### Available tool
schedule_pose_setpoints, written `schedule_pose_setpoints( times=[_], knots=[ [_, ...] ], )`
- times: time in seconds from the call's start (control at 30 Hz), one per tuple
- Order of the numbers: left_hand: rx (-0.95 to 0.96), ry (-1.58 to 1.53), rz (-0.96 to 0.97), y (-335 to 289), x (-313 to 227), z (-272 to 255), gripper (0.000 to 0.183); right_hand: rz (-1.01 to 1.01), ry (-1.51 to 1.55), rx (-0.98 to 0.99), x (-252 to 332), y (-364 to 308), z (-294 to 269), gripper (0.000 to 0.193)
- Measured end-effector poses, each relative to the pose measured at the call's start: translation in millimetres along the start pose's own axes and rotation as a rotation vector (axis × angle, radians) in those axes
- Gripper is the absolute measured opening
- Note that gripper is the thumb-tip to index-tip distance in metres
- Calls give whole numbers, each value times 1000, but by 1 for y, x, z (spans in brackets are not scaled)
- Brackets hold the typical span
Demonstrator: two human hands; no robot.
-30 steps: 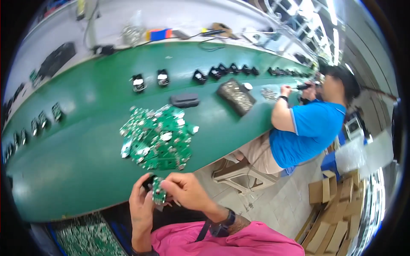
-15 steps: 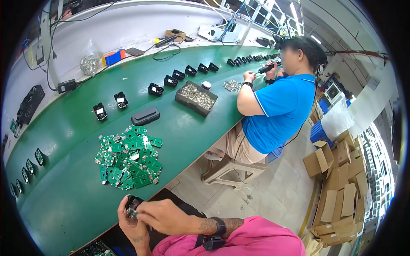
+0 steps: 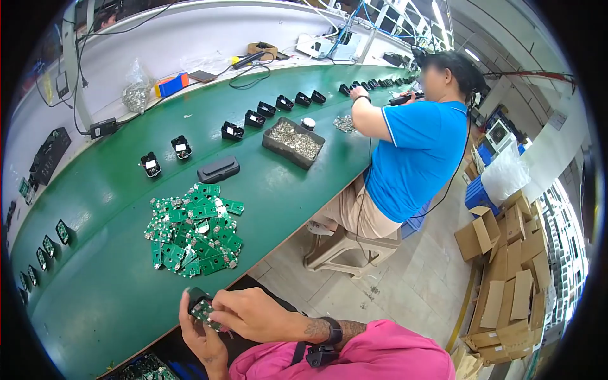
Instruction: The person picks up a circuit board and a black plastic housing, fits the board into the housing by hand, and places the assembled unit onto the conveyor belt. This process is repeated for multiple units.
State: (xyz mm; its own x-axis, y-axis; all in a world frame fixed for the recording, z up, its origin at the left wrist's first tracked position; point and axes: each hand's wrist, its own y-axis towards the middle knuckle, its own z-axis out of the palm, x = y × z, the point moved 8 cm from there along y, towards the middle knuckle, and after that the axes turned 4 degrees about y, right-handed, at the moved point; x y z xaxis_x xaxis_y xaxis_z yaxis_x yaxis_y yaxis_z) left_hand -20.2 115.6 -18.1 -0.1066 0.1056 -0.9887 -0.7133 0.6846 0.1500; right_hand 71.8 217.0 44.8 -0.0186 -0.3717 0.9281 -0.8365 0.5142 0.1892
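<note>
Low in the view, by the table's front edge, my left hand (image 3: 201,342) is closed round a small black plastic housing (image 3: 197,295). At the housing's open side sits a green circuit board (image 3: 204,310), tilted towards me. My right hand (image 3: 256,315) reaches in from the right, thumb and fingers closed on the board's edge. The fingers partly cover both parts, so how deep the board sits cannot be seen. Just beyond my hands lies a heap of loose green circuit boards (image 3: 196,234) on the green table (image 3: 114,272).
Behind the heap lie a black case (image 3: 218,170) and a dark tray (image 3: 294,144) of small metal parts. Black housings (image 3: 232,130) stand in a row; several with boards (image 3: 62,232) line the left. A co-worker in a blue shirt (image 3: 418,152) sits at right, near cardboard boxes (image 3: 506,291).
The circuit board now shows more plainly against the housing, and my right fingers have shifted along it. The co-worker's left arm has stretched towards the row of black housings.
</note>
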Motion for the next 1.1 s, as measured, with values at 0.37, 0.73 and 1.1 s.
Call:
schedule_pose_setpoints(
  times=[0.37,0.73,1.1],
  knots=[
    [143,-220,-167,7,-12,7,51,260,156,-199,-24,-3,-2,12],
    [-63,12,-176,4,-5,-11,32,188,-121,-117,-33,5,25,24],
    [-240,279,31,11,-28,-15,28,-69,-30,-211,-26,19,38,40]
  ],
)
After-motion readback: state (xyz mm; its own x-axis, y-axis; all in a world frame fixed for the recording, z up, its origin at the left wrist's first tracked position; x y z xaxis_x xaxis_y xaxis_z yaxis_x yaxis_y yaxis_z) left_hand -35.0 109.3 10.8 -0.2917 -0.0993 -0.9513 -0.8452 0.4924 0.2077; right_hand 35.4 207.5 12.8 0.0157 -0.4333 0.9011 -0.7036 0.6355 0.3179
